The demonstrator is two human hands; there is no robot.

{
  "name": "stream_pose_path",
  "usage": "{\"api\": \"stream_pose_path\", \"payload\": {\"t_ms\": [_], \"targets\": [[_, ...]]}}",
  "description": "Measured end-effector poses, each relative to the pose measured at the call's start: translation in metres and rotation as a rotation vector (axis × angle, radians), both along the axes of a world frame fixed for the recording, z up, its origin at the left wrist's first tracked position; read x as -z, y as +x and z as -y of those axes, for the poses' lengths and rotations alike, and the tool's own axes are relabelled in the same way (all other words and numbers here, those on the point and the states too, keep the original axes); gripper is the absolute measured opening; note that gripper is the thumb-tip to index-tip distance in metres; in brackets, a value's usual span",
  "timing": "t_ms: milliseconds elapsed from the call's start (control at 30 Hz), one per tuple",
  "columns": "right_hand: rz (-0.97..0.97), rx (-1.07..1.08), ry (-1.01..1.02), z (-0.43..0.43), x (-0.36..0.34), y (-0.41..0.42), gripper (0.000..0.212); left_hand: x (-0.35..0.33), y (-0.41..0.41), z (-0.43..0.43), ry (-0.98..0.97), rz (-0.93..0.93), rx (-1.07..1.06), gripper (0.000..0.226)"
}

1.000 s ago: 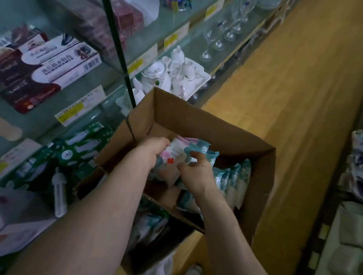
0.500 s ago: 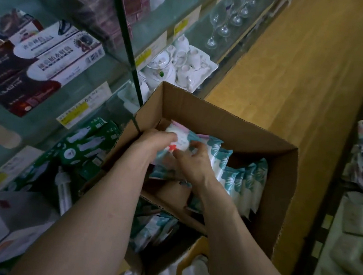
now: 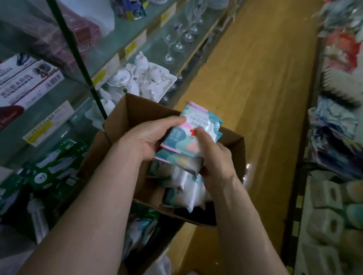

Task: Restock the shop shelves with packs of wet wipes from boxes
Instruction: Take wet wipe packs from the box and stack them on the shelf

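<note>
above the box (image 3: 131,114), both hands grip a stack of wipes packs (image 3: 196,128): left hand (image 3: 147,136) at its left edge, right hand (image 3: 215,156) at its right.

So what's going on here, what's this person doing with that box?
A person is restocking a shop aisle. The left hand and the right hand together hold a small stack of wet wipe packs just above an open cardboard box. The box holds more packs. The glass shelves stand to the person's left.
</note>
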State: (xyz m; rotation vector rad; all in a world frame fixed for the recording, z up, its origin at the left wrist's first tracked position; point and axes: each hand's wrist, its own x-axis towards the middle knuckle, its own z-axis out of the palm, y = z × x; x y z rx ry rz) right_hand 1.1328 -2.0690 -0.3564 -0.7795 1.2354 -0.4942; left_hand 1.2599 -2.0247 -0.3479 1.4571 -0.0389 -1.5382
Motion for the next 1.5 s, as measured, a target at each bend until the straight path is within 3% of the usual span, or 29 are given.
{"api": "stream_pose_path", "payload": {"t_ms": [133,333,600,700,767,900,1033,1233,1400,1500], "targets": [[0.108,0.277,-0.054,0.006,-0.027,-0.041,0.035,-0.021,-0.04,0.014,-0.171,-0.102,-0.034,0.03],[0.187,0.472,-0.207,0.005,-0.064,-0.116,0.034,-0.045,-0.146,0.027,-0.451,-0.234,0.025,0.056],[0.171,0.71,-0.33,-0.028,-0.091,-0.274,0.046,-0.089,-0.298,0.015,-0.441,-0.018,0.156,0.018],[0.18,0.801,-0.357,-0.05,-0.107,-0.343,0.038,-0.104,-0.36,0.001,-0.406,0.057,0.248,0.007],[0.162,0.87,-0.362,-0.064,-0.117,-0.384,0.033,-0.11,-0.402,-0.009,-0.442,0.063,0.32,0.018],[0.128,1.023,-0.383,-0.094,-0.132,-0.461,0.029,-0.12,-0.48,-0.024,-0.569,0.016,0.488,0.064],[0.122,1.177,-0.448,-0.123,-0.144,-0.532,0.031,-0.132,-0.553,-0.038,-0.662,-0.034,0.702,0.082],[0.127,1.375,-0.52,-0.158,-0.163,-0.623,0.016,-0.154,-0.653,-0.051,-0.701,-0.047,0.805,0.098],[-0.033,1.537,-0.592,-0.176,-0.171,-0.681,0.021,-0.167,-0.722,-0.055,-0.774,0.008,0.924,0.083],[-0.066,1.643,-0.601,-0.183,-0.173,-0.714,0.011,-0.171,-0.759,-0.052,-0.789,0.022,1.033,0.059]]}}
